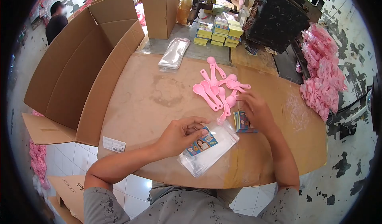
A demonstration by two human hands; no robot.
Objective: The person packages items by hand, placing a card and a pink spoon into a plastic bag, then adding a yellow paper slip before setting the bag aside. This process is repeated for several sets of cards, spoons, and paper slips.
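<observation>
My left hand (178, 137) pinches a blue printed card (203, 143) between thumb and fingers. The card is over a stack of clear plastic bags (217, 154) on the cardboard-covered table. My right hand (256, 110) is over the right end of a loose pile of pink measuring spoons (209, 89), its fingers bent and apart. I see nothing held in it, though its palm side is partly hidden. Just below and left of this hand lies a stack of blue cards (243, 122), partly covered by it.
A large open carton (75, 65) stands at the left, beside the table (147, 116). Behind are a bundle of clear bags (174, 53), stacks of yellow-edged cards (218, 33) and a dark machine (276, 17). Pink bagged items (322, 73) are heaped at right. Two other people are farther back.
</observation>
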